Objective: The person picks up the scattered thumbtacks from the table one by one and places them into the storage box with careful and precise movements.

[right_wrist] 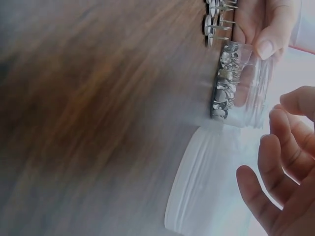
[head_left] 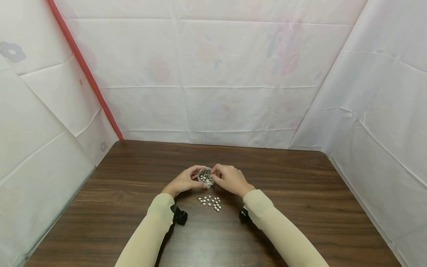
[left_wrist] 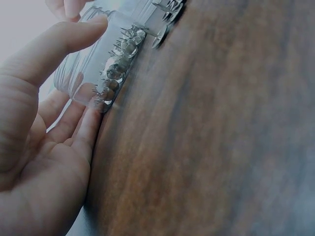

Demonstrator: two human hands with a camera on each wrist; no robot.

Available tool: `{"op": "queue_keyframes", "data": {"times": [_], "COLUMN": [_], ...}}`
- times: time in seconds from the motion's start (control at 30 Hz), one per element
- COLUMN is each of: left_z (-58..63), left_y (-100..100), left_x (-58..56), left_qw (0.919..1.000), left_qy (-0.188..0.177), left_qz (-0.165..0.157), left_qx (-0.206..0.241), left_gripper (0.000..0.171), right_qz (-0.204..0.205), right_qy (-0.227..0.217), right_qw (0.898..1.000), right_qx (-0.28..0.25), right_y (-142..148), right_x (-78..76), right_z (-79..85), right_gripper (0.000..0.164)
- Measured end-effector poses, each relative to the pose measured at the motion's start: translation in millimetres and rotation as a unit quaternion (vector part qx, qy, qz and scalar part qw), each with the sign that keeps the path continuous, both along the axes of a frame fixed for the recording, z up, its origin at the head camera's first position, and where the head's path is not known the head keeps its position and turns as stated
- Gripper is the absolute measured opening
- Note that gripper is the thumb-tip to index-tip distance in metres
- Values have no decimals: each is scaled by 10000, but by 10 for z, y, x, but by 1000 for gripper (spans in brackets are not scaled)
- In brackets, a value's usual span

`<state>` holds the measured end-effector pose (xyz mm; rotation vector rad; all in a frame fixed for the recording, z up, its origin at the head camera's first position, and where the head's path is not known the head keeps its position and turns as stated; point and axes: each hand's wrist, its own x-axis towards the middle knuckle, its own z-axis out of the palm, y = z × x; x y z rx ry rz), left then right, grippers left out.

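A small clear jar (head_left: pixel 205 177) stands on the table with many silver thumbtacks (left_wrist: pixel 118 64) in its bottom. My left hand (head_left: pixel 185 180) holds the jar's side, thumb on the near side and fingers behind. At the jar's mouth is my right hand (head_left: pixel 231 180), its thumb and index fingertips (right_wrist: pixel 278 113) close together and the other fingers bent. Whether a tack sits between those fingertips cannot be seen. Several loose thumbtacks (head_left: pixel 210 201) lie in a group in front of the jar, points up in the right wrist view.
A translucent, ridged lid-like piece (right_wrist: pixel 192 182) lies beside the jar in the right wrist view; the right hand hides that spot from the head view. The brown wood-grain table (head_left: pixel 126 193) is enclosed by white cloth walls (head_left: pixel 207 74), with a red strip (head_left: pixel 85 68) at the left.
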<state>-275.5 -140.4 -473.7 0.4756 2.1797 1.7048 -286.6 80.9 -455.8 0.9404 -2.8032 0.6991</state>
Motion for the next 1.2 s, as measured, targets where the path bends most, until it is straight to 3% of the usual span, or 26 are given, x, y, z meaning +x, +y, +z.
{"op": "queue_keyframes", "data": {"times": [0.47,0.57,0.77,1.2], "left_z": [-32,-104,-247,-268], "left_y": [-13,-19,-11,5], "left_x": [-13,-65,-137,-130], "left_qw": [9997,9998,9999,9992], "left_qy": [152,129,123,210], "left_qz": [-95,-103,77,326], "left_qx": [147,96,21,-103], "left_gripper": [73,75,76,74], "right_qz": [143,252,538,944], "right_qy": [160,121,-81,-343], "right_qw": [9996,9994,9978,9940], "right_qx": [165,200,380,436], "right_y": [212,242,272,299], "right_x": [190,225,290,333], "right_z": [-29,-28,-34,-116], "right_gripper": [5,7,7,4]}}
